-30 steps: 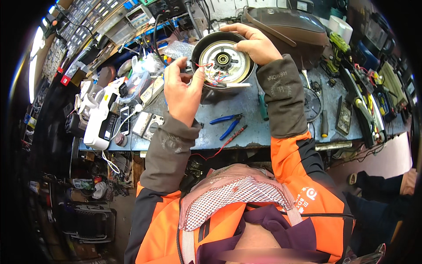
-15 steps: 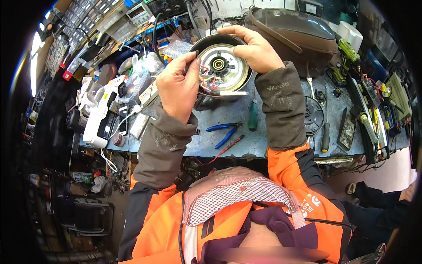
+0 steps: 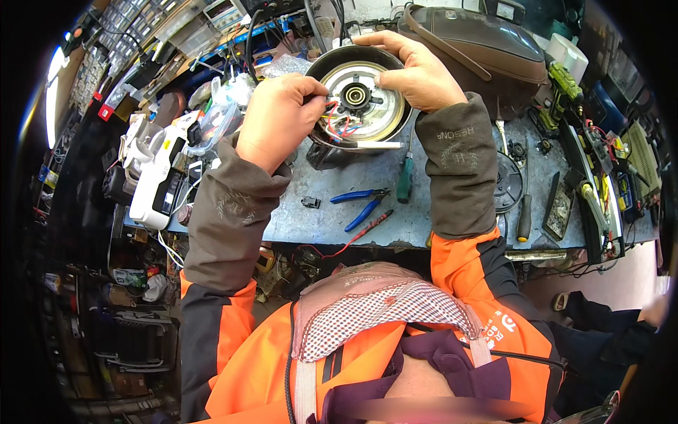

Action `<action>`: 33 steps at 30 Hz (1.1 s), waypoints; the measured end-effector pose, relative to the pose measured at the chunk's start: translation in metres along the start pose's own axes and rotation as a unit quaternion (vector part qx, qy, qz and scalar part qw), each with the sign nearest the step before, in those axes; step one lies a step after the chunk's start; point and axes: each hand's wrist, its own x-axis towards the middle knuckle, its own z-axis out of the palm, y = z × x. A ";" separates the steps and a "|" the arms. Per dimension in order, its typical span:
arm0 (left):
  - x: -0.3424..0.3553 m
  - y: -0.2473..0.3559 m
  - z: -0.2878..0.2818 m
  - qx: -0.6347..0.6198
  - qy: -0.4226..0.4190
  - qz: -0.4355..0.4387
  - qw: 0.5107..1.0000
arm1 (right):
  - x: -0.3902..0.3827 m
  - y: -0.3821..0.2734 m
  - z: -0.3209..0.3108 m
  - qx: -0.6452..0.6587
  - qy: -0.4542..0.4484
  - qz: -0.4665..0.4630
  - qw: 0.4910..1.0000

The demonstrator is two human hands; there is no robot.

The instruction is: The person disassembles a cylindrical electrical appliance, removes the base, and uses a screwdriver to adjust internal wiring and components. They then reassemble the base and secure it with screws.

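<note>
A round black appliance housing [image 3: 399, 131] stands on the bench with its open side facing me. Inside it are a pale metal disc with a dark ringed hub [image 3: 355, 95], and red, blue and white wires [image 3: 340, 128] at the lower left. A white sleeve [image 3: 379, 145] lies across its near edge. My right hand [image 3: 422, 74] grips the housing's far right rim, thumb on the inner side. At the left edge, my left hand [image 3: 281, 116] has its fingertips pinched together beside the wires. What they hold, if anything, is hidden.
Blue-handled pliers [image 3: 361, 205], a red probe [image 3: 373, 225], a green screwdriver [image 3: 405, 178] and a small black part [image 3: 310, 202] lie in front. At right are a black disc [image 3: 507, 185], another screwdriver [image 3: 524, 219] and a green drill [image 3: 563, 88]. A brown bag [image 3: 477, 49] stands behind.
My left hand has turned and lowered, its fingertips shifting slightly right over the housing's left edge. The small black part on the bench has come into fuller view. My right hand keeps its grip.
</note>
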 end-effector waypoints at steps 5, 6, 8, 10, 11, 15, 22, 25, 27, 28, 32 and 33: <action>0.003 0.001 0.000 0.009 0.008 0.028 1.000 | 0.000 -0.001 0.001 -0.009 0.001 0.001 1.000; 0.004 0.002 -0.001 0.011 0.006 0.033 0.999 | 0.000 -0.002 0.001 -0.012 0.003 0.001 1.000; 0.005 0.004 -0.003 0.014 0.001 0.045 0.999 | 0.000 -0.001 0.000 -0.020 0.002 -0.001 1.000; 0.005 0.001 -0.004 0.020 -0.006 0.061 0.998 | 0.002 0.001 -0.001 -0.028 -0.003 -0.004 1.000; 0.004 0.000 -0.005 0.023 -0.009 0.070 0.997 | 0.001 0.001 -0.001 -0.027 -0.001 -0.003 1.000; 0.003 0.002 -0.003 0.002 0.006 0.061 0.998 | 0.001 0.001 0.000 -0.024 -0.001 -0.010 1.000; 0.004 0.000 -0.003 0.013 0.002 0.078 0.997 | 0.002 -0.001 -0.003 -0.033 -0.016 0.019 0.999; 0.006 -0.001 -0.003 0.018 -0.004 0.097 0.995 | 0.002 -0.001 -0.002 -0.033 -0.013 0.008 0.999; 0.008 -0.003 -0.003 0.025 -0.008 0.114 0.993 | 0.000 -0.004 0.000 -0.032 -0.003 0.016 0.999; 0.009 -0.003 -0.004 0.029 -0.011 0.122 0.992 | -0.001 -0.005 0.001 -0.031 0.002 0.020 0.999; 0.011 -0.001 0.001 0.060 -0.014 0.148 0.987 | 0.000 -0.004 0.001 -0.049 0.012 0.024 0.998; 0.011 0.000 0.001 0.066 -0.016 0.152 0.986 | 0.000 -0.006 0.003 -0.053 0.013 0.025 0.998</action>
